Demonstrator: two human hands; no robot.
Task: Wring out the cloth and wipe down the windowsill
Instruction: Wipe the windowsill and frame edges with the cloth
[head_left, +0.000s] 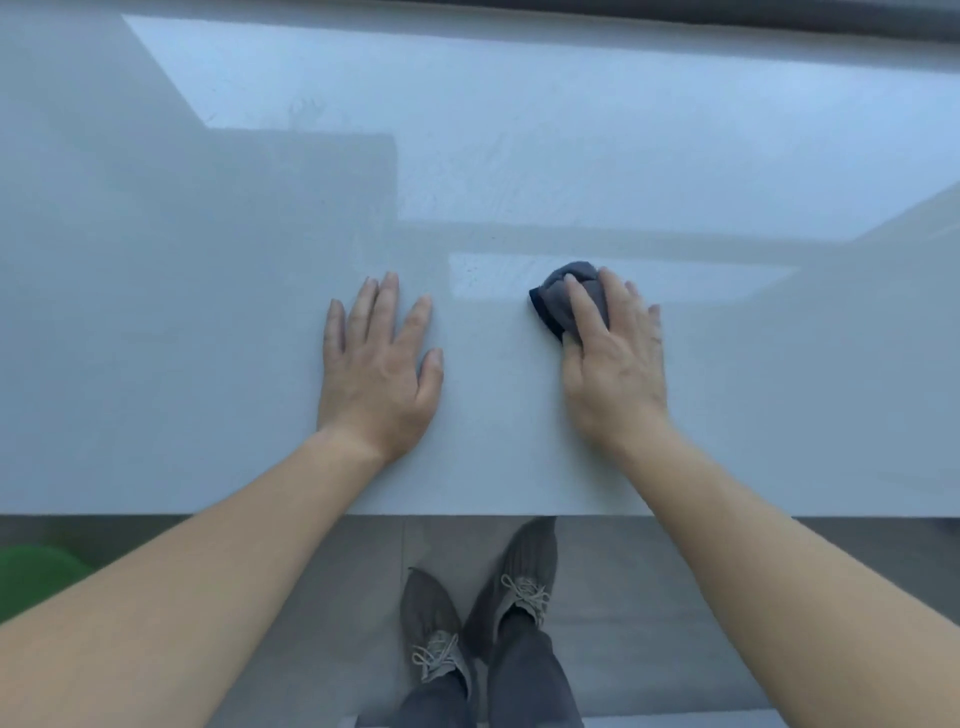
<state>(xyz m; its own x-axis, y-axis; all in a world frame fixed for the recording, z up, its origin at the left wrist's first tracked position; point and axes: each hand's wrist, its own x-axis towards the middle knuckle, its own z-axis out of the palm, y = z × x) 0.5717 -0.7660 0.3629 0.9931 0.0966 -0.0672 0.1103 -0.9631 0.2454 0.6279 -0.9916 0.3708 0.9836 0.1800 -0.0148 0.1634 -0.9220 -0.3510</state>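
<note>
The wide, pale, glossy windowsill fills most of the head view. A bunched dark grey cloth lies on it right of centre. My right hand presses down on the cloth, fingers curled over it, so that only the cloth's far and left parts show. My left hand rests flat on the sill with fingers spread, palm down, holding nothing, about a hand's width left of the cloth. Faint streaks show on the sill beyond the cloth.
The sill's front edge runs across the lower part of the view. Below it lies a grey tiled floor with my two feet in grey laced shoes. A green object sits at the lower left. A dark window frame borders the top.
</note>
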